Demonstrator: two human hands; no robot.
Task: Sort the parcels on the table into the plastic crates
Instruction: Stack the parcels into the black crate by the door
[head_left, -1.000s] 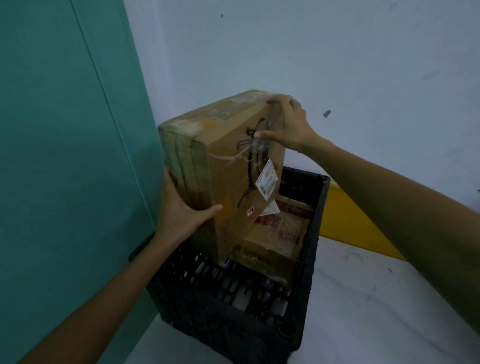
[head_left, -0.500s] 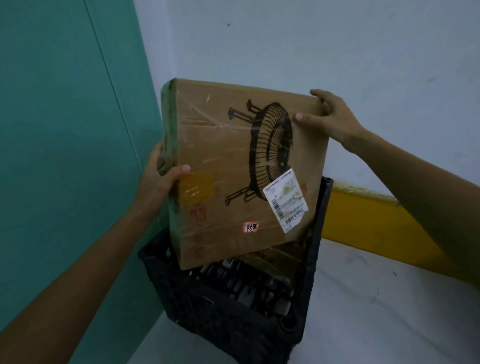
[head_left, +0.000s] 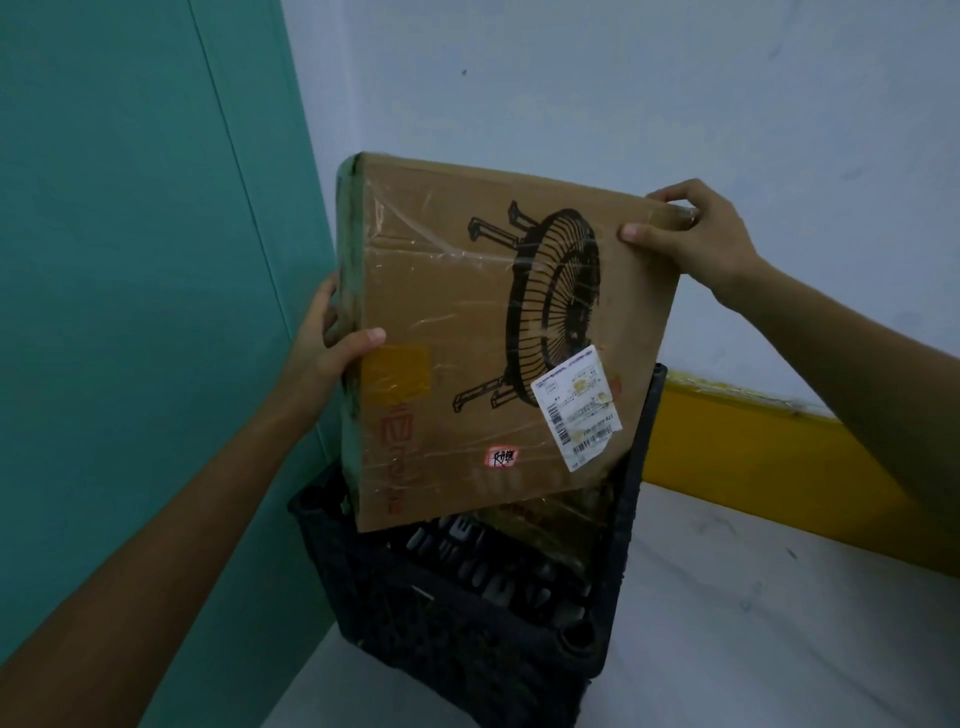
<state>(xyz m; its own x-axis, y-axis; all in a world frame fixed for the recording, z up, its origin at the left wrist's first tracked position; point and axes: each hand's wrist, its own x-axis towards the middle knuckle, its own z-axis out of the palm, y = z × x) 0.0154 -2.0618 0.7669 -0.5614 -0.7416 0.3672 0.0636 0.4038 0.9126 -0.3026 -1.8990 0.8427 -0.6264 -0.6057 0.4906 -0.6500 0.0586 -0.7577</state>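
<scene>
— Where was the left hand (head_left: 322, 353)?
— Its fingers curled round the left edge of the flat brown cardboard parcel (head_left: 467, 322), thumb on the front.
— And the parcel?
— Upright, tilted, its lower end inside the black plastic crate (head_left: 467, 623); the right hand (head_left: 696, 244) pinched its top right corner between fingers and thumb.

I see 2 bare arms of mine. My left forearm (head_left: 171, 519) enters the view from 8 o'clock and my right forearm (head_left: 857, 364) from 3 o'clock, both uncovered up to the edge. My left hand (head_left: 317, 353) and my right hand (head_left: 696, 244) are bare too. The 2 thumbnails are cut short. On 1 finger of the right hand something small shines; I cannot tell if it is a ring.
</scene>
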